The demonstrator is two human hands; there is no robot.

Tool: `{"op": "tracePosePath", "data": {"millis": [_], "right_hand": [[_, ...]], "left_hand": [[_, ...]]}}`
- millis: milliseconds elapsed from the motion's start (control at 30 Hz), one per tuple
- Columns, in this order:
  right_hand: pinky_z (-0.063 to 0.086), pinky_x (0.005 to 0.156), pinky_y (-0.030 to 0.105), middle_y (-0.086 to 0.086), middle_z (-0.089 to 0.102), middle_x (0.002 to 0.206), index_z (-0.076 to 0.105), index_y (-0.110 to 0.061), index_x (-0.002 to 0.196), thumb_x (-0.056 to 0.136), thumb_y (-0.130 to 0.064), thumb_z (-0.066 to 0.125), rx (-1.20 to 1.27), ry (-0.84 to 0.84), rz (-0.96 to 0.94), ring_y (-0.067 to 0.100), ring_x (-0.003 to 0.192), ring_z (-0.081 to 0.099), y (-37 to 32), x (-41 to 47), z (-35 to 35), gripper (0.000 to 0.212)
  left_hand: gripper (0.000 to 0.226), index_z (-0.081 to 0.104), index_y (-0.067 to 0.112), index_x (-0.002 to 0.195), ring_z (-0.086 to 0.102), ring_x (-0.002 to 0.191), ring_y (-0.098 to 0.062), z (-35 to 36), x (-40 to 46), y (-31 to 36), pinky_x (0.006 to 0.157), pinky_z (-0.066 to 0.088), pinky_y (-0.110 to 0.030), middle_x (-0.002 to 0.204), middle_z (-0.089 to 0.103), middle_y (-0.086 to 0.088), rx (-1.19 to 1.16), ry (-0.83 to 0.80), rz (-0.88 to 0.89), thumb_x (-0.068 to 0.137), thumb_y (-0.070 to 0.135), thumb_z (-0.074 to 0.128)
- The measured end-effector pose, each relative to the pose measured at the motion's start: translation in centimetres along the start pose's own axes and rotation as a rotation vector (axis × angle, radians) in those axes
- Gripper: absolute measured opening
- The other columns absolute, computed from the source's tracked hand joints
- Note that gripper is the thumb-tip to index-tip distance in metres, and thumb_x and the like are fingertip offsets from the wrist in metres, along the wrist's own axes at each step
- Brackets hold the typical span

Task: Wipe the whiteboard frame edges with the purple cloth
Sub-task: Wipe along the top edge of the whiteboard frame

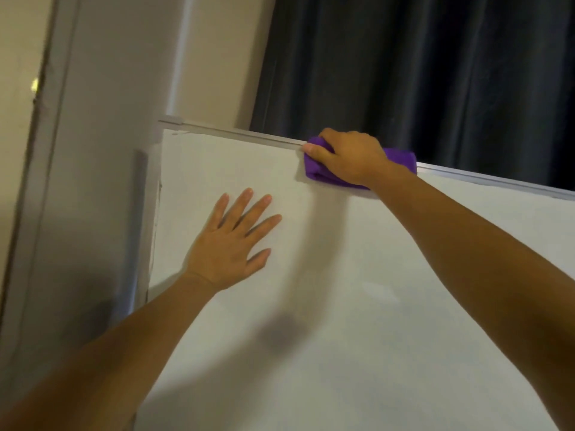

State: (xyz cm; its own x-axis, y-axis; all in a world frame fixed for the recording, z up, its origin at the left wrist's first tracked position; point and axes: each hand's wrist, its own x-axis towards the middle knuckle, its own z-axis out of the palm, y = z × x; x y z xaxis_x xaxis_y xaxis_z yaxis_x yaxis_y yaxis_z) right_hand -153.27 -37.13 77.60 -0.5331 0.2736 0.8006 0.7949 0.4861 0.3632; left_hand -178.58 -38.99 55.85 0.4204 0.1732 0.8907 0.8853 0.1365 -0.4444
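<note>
A white whiteboard (342, 290) fills the lower right of the view. Its thin silver top frame edge (236, 134) runs from upper left down to the right. My right hand (348, 155) grips a folded purple cloth (314, 172) and presses it over the top frame edge, about a third of the way along from the left corner. Part of the cloth sticks out behind the hand at the right. My left hand (233, 241) lies flat on the board face with fingers spread, below and left of the cloth. The board's left frame edge (154, 219) is grey and scuffed.
A dark curtain (420, 73) hangs behind the board's top edge. A beige wall (118, 104) and a grey door frame (40, 150) stand to the left of the board.
</note>
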Motion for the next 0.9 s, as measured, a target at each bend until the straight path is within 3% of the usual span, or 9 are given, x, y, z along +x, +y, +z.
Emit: {"op": "tracePosePath", "data": {"millis": [133,300,433,533,633,700,800,900], "right_hand": [[0.043,0.066,0.035,0.000,0.063,0.089,0.053,-0.020,0.113,0.092,-0.075,0.023,-0.030,-0.010,0.056,0.020,0.074,0.055,4.1,-3.5,-1.1,0.066],[0.040,0.073,0.035,0.009,0.067,0.111,0.050,-0.018,0.125,0.096,-0.066,0.031,-0.013,-0.143,0.156,0.024,0.084,0.055,11.3,-7.8,-3.0,0.059],[0.041,0.074,0.033,0.010,0.067,0.111,0.052,-0.019,0.123,0.098,-0.062,0.035,0.018,-0.155,0.199,0.021,0.083,0.052,15.7,-10.4,-3.9,0.053],[0.043,0.073,0.034,0.009,0.067,0.110,0.052,-0.020,0.124,0.096,-0.065,0.034,0.026,-0.170,0.202,0.020,0.084,0.054,16.5,-10.2,-3.4,0.055],[0.041,0.071,0.035,0.008,0.065,0.111,0.052,-0.022,0.124,0.093,-0.070,0.034,0.028,-0.208,0.165,0.021,0.084,0.053,15.8,-8.9,-3.8,0.060],[0.039,0.071,0.034,0.008,0.066,0.112,0.056,-0.024,0.120,0.091,-0.073,0.036,0.044,-0.244,0.113,0.020,0.081,0.052,14.9,-7.5,-4.6,0.060],[0.042,0.072,0.035,0.006,0.066,0.112,0.058,-0.025,0.118,0.092,-0.070,0.038,0.088,-0.249,-0.001,0.021,0.083,0.055,12.1,-6.0,-5.1,0.055],[0.046,0.079,0.038,0.007,0.067,0.117,0.055,-0.022,0.126,0.097,-0.060,0.039,0.100,-0.133,-0.051,0.028,0.099,0.060,9.6,-6.0,-3.7,0.050]], "left_hand": [[0.071,0.013,0.030,0.166,0.004,0.162,-0.034,-0.7,0.3,0.9,0.129,0.008,-0.060,0.176,0.004,-0.004,0.008,-0.015,0.000,0.103,0.058,0.030],[0.070,0.015,0.028,0.166,0.006,0.161,-0.037,-1.3,0.0,0.0,0.128,0.009,-0.061,0.175,0.007,-0.006,0.015,-0.046,0.047,0.102,0.055,0.030],[0.067,0.034,0.016,0.161,0.010,0.160,-0.039,-2.2,1.1,1.6,0.128,0.012,-0.061,0.175,0.009,-0.012,0.014,-0.051,0.042,0.102,0.048,0.033],[0.057,0.054,0.010,0.145,0.025,0.156,-0.038,-3.3,4.6,6.6,0.126,0.020,-0.058,0.170,0.024,-0.016,-0.005,-0.060,0.120,0.101,0.044,0.038],[0.050,0.067,0.015,0.129,0.049,0.140,-0.038,-4.8,9.3,12.7,0.114,0.034,-0.051,0.153,0.052,-0.016,-0.066,-0.077,0.248,0.099,0.048,0.043],[0.050,0.071,0.014,0.120,0.056,0.131,-0.038,-5.1,11.8,17.2,0.107,0.040,-0.048,0.142,0.061,-0.015,-0.183,-0.081,0.364,0.097,0.053,0.049],[0.062,0.064,0.022,0.136,0.038,0.150,-0.038,-5.0,14.8,24.2,0.124,0.028,-0.055,0.156,0.051,-0.011,-0.244,-0.167,0.420,0.099,0.065,0.041],[0.061,0.057,0.030,0.146,0.031,0.155,-0.029,-4.1,17.3,29.7,0.126,0.021,-0.059,0.162,0.046,-0.002,-0.390,-0.124,0.340,0.101,0.067,0.042]]}}
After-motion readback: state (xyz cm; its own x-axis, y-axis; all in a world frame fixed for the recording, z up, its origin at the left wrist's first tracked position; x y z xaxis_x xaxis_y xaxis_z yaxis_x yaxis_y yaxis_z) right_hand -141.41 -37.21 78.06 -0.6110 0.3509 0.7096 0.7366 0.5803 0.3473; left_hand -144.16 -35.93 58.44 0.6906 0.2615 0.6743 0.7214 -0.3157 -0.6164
